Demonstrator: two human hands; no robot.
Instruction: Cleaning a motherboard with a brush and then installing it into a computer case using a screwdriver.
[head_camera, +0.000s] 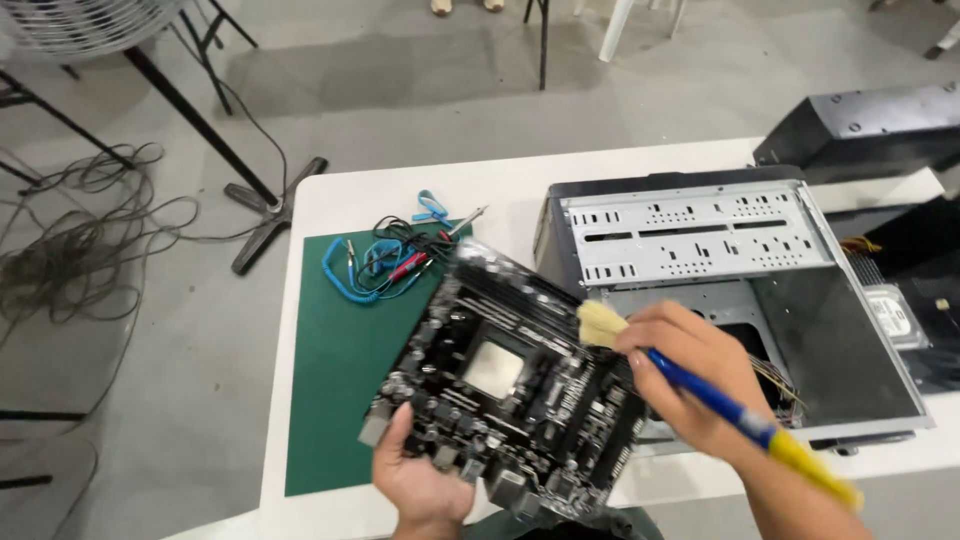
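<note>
Left hand (420, 478) closed around the near edge of a black circuit board (510, 380), thumb on top, holding it tilted above a green mat (340, 400) on a white table (330, 200). Right hand (690, 375) gripped tight on a brush (740, 415) with a blue and yellow handle, pale bristles touching the board's far right edge. Open computer case (740, 290) lying just beside the board, to the right. Coiled blue cable (375, 262) with clips at the mat's far corner.

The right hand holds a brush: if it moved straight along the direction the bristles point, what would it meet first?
Probably the motherboard: the brush in the right hand points up-left, its bristles seemingly over the board's right edge, though depth is unclear.
</note>
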